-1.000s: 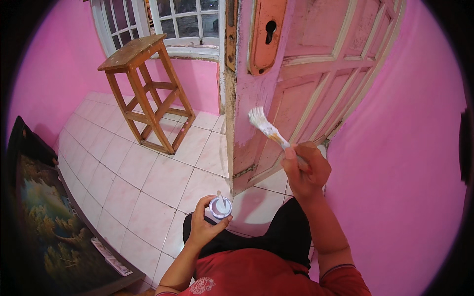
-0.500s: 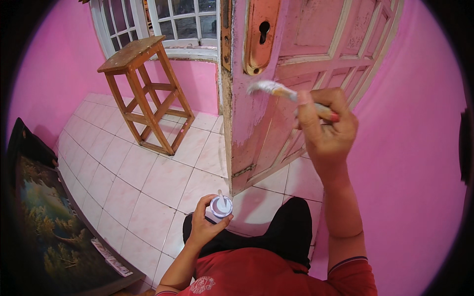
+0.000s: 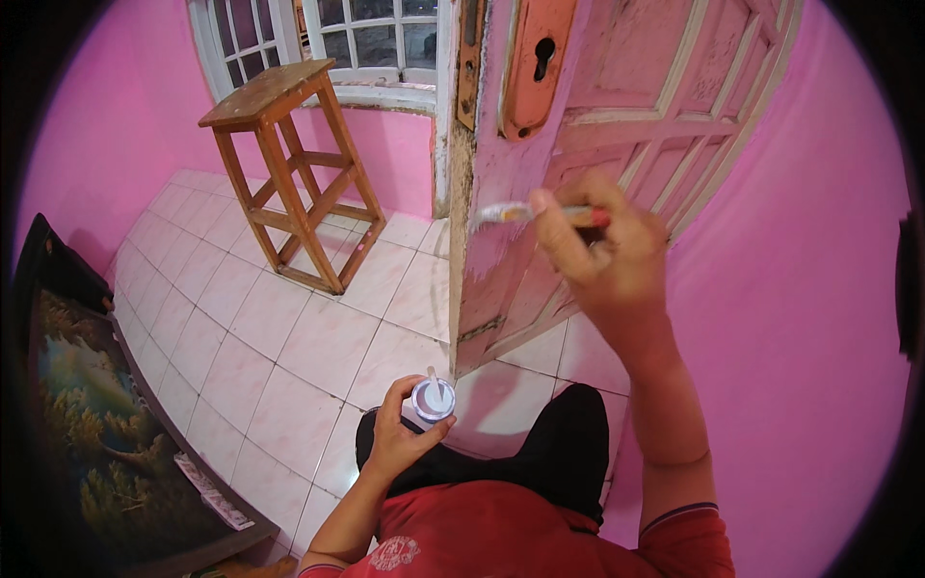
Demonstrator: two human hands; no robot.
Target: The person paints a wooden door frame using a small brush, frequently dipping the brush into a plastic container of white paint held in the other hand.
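My right hand (image 3: 612, 246) is closed around a paintbrush (image 3: 520, 212), its paint-coated bristles against the edge strip of a pink panelled door (image 3: 525, 279). Fresh lilac-pink paint covers that strip below the lock plate (image 3: 540, 72), and it ends in a ragged edge over the older, duller pink. Low in front of my body, my left hand (image 3: 409, 438) grips a small paint can (image 3: 434, 409) from its left side. Inside the can are pale paint and a light flat stick (image 3: 435, 385) leaning out over the rim.
A wooden stool (image 3: 289, 183) stands on the tiled floor (image 3: 308, 337), left of the door and below the white-framed window (image 3: 371, 43). At lower left leans a dark-framed landscape painting (image 3: 106, 414). Close on the right is a pink wall (image 3: 790, 337).
The brush has moved down and toward the door's left edge with my right hand. The view has shifted slightly. My left hand still holds the can in the same place.
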